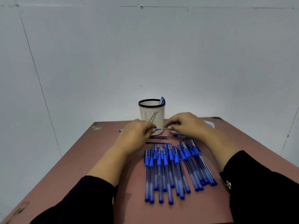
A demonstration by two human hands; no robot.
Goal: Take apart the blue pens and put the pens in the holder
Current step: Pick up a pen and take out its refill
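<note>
A blue pen (159, 129) is pinched by the left hand (137, 135). Whether the curled right hand (184, 125) holds anything cannot be told. The barrel should be held steady while the tip is unscrewed.

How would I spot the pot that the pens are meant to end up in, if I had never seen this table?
Look to the far edge of the reddish-brown table, just beyond the left hand and right hand. There the pen holder stands upright against the grey wall. It is a cream cup with slotted sides and a black rim, the only tall thing there, with one blue pen end poking out.
</note>
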